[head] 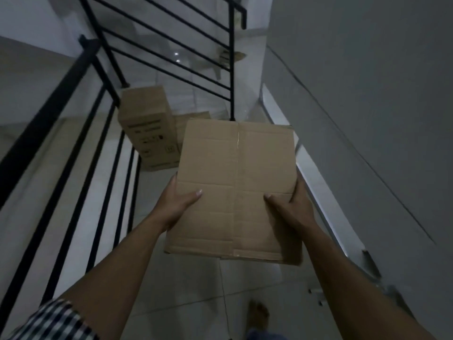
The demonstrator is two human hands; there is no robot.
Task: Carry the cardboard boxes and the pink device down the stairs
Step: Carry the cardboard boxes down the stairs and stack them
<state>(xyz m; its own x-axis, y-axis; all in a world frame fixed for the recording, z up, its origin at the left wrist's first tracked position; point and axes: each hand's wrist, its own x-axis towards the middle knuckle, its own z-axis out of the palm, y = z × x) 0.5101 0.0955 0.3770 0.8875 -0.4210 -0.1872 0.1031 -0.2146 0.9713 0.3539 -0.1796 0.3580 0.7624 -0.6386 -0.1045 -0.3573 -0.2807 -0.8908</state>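
Two hands hold one cardboard box [235, 168] | left hand [179, 204] grips left edge, right hand [291, 207] grips right | printed box [149, 128] beside railing [73, 77]

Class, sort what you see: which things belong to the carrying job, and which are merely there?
Job: flat cardboard box, held by left hand and right hand; upright cardboard box ahead. Pink device not in view.
Merely there: black railing; grey wall.
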